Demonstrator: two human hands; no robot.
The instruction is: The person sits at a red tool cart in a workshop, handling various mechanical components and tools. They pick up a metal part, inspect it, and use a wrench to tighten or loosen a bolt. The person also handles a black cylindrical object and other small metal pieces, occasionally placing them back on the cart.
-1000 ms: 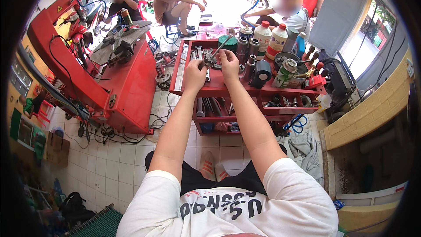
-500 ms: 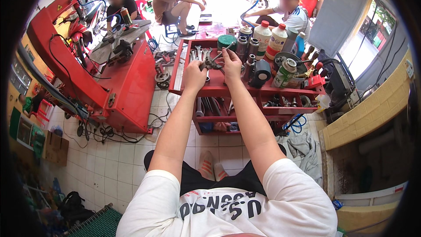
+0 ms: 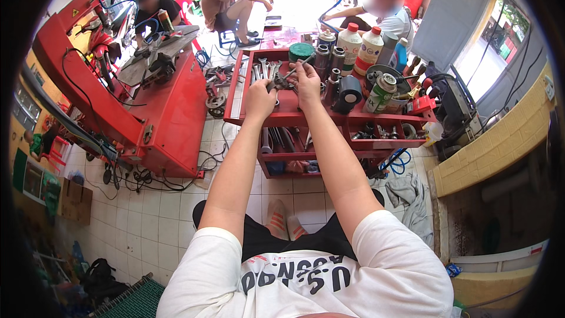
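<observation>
Over the red tool cart (image 3: 271,116), both hands hold a small dark metal assembly (image 3: 281,83) with a metal rod (image 3: 303,61) sticking up to the back right; its exact kind is unclear. My left hand (image 3: 260,98) grips its left part, and my right hand (image 3: 307,87) pinches around the rod. Behind them lie several wrenches (image 3: 262,69) and a green round tub (image 3: 301,50). Right of my right hand stand steel sockets (image 3: 321,59), a black cylinder (image 3: 346,94), bottles with red caps (image 3: 369,53) and a green spray can (image 3: 379,94).
A red machine (image 3: 165,129) stands left, with cables on the floor. Three people sit beyond: one behind the machine (image 3: 147,17), one on a stool (image 3: 223,12), one at right (image 3: 382,20). A yellow wall (image 3: 488,129) is at right, grey cloth (image 3: 406,200) below.
Both hands stay on the metal assembly with small finger shifts around the rod. The cart and room sit slightly higher in the view. The person behind the machine has lowered a hand from the face.
</observation>
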